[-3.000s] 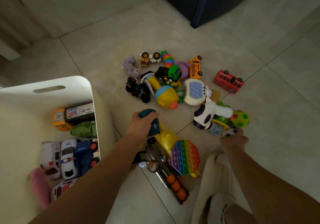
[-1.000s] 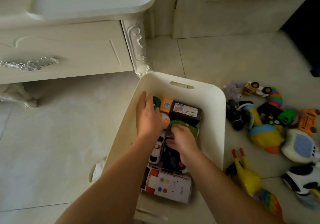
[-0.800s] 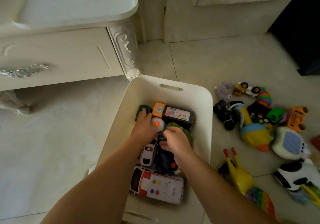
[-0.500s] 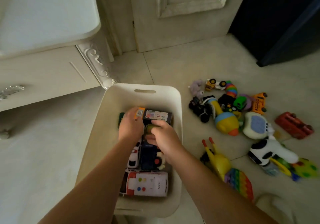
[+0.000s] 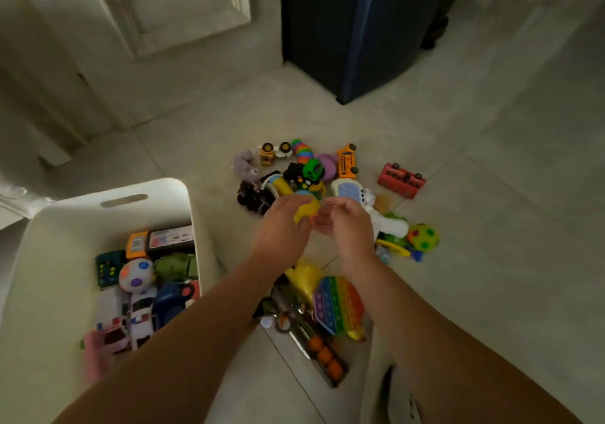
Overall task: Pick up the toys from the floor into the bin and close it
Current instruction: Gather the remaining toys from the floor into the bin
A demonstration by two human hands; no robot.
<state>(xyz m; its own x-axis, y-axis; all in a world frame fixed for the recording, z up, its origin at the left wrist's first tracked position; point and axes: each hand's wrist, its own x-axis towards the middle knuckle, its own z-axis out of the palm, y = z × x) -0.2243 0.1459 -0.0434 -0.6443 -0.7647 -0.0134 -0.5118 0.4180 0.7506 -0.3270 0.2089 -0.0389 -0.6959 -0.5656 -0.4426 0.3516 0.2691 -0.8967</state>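
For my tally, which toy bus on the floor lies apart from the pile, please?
The red bus, alone at right; the orange bus sits among others.

floor: tiled floor [image 5: 507,260] | left: white bin [image 5: 82,215] | centre: toy heap [image 5: 314,170] | beside heap: red bus [image 5: 401,179]

Bin [image 5: 108,191] left of toy pile [image 5: 309,171]

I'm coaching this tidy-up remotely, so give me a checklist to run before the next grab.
1. Bin open: ok.
2. Space left in bin: ok, bare wall shows.
3. Left hand and right hand over the pile: ok.
4. Grip on yellow toy: cannot tell, blurred.
5. Floor cleared: not ok; red bus and rainbow pop pad lie out.
6. Lid at hand: cannot tell, not in view.
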